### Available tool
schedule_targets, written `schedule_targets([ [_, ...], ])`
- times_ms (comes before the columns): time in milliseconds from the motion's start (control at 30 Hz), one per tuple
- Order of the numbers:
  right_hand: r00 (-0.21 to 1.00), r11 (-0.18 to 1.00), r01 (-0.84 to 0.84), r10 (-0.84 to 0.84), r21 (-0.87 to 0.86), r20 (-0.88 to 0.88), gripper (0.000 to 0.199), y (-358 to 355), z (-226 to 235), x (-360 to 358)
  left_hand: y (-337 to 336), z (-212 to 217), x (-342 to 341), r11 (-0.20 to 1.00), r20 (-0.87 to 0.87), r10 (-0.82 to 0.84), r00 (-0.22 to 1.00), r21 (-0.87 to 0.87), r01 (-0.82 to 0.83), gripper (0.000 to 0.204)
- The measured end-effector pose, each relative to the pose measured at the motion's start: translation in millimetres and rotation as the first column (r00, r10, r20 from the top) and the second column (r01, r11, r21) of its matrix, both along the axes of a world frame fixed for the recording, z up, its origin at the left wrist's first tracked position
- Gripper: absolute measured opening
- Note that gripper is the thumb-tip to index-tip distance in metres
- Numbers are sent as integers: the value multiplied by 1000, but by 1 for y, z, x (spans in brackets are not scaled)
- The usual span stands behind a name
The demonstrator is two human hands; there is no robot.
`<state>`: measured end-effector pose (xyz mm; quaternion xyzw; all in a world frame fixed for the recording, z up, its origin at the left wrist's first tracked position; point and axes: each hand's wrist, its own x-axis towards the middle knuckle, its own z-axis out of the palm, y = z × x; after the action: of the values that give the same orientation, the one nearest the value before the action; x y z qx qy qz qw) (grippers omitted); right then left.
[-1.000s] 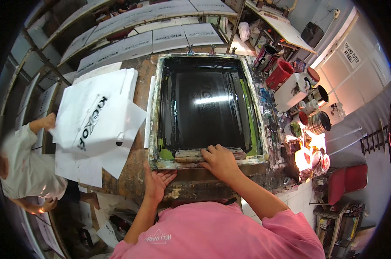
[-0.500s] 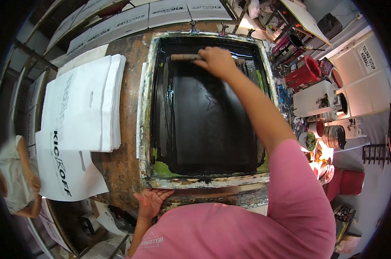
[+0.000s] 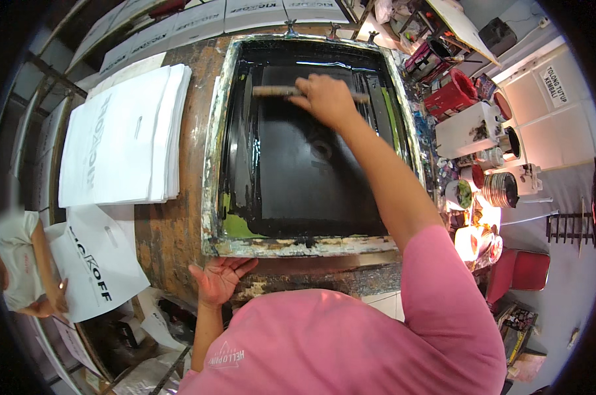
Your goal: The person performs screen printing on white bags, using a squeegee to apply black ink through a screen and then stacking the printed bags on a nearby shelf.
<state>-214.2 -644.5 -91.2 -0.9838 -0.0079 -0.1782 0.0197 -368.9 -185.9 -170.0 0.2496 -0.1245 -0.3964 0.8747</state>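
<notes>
My right hand (image 3: pixel 324 99) grips the wooden handle of a squeegee (image 3: pixel 272 91) near the far end of a screen-printing frame (image 3: pixel 291 249). Black ink covers most of the screen mesh (image 3: pixel 298 191), and a faint design shows through below the squeegee. Green patches (image 3: pixel 239 225) border the inked area. At the frame's near left edge, my left hand (image 3: pixel 219 280) lies palm up with fingers stretched out, its fingertips close under the wooden rim; whether they touch it I cannot tell. The squeegee's blade is hidden from view.
A stack of white printed sheets (image 3: pixel 124 141) lies on the worn wooden table (image 3: pixel 163 253), left of the frame. Another person (image 3: pixel 28 263) at the far left handles a printed sheet (image 3: pixel 97 263). Ink-stained tubs (image 3: pixel 450 93) crowd the right side. Metal clamps (image 3: pixel 334 30) line the frame's far edge.
The squeegee in my right hand has come a little nearer along the screen. The other person's printed sheet has slid off toward the near left, now curled and tilted. The whole view has shifted slightly.
</notes>
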Motion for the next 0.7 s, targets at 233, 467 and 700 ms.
schedule_targets([
  [233, 982, 995, 28, -9, 95, -188, 41, 113, 48, -186, 0, -1, 2, 999, 45, -29, 999, 16, 29, 90],
  [467, 995, 997, -38, 44, 70, -92, 33, 147, 140, -247, -24, 56, 10, 979, 145, -62, 987, -181, 88, 98],
  [700, 903, 994, 53, -9, -90, 429, 30, 116, 233, -180, -82, 154, 57, 981, 348, 158, 924, -164, -106, 103],
])
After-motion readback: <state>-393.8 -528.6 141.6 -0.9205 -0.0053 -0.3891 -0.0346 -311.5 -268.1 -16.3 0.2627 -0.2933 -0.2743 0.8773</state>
